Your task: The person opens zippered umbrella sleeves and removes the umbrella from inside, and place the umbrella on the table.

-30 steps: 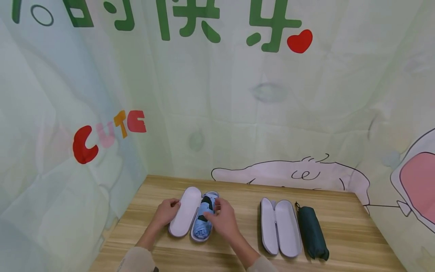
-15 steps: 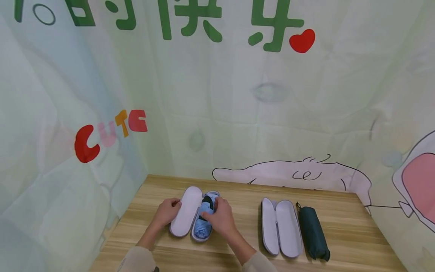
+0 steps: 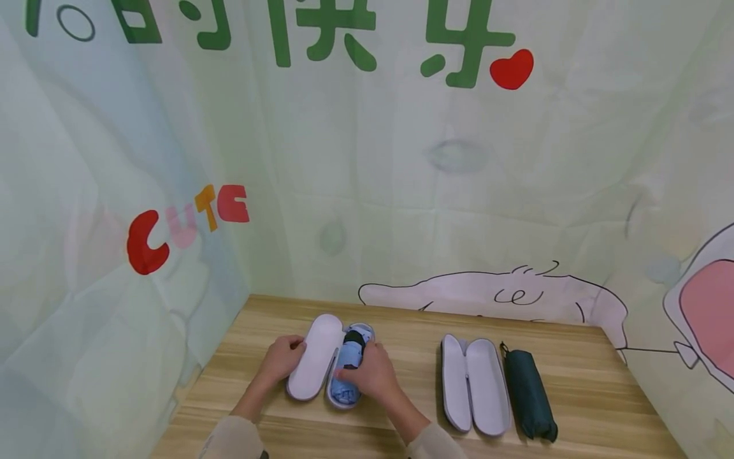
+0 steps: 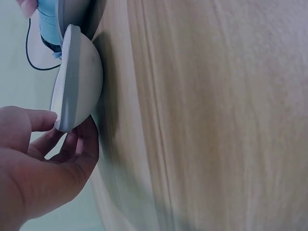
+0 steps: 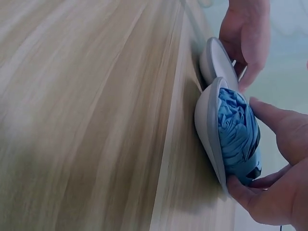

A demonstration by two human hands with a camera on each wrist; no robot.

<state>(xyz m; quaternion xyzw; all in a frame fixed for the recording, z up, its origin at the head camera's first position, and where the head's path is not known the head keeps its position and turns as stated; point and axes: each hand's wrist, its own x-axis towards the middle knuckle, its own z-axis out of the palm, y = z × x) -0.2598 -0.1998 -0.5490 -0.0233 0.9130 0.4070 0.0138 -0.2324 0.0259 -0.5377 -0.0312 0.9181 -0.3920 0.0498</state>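
An oblong hinged case lies unfolded on the table, its pale left half (image 3: pixel 315 357) bare inside. In the right half (image 5: pixel 208 120) lies a blue folded umbrella (image 3: pixel 351 354) with dark bands, its crumpled cloth end showing in the right wrist view. My left hand (image 3: pixel 285 357) pinches the outer rim of the left half, thumb on top and fingers beneath, plainer in the left wrist view. With thumb and fingers on opposite sides of the umbrella, my right hand (image 3: pixel 375 373) grips it within the case. Part of the umbrella is hidden behind that hand.
To the right, a second unfolded case (image 3: pixel 487 386) with pale insides lies on the wooden table (image 3: pixel 413 357). Beside it is a dark green wrapped, umbrella-shaped bundle (image 3: pixel 529 395) with a small loop. A printed cloth (image 3: pixel 355 191) hangs behind and at the sides.
My right hand has come down and closed round the umbrella, whose dark bands have shifted slightly right. The umbrella's half of the case has moved a little right. My left hand keeps its hold.
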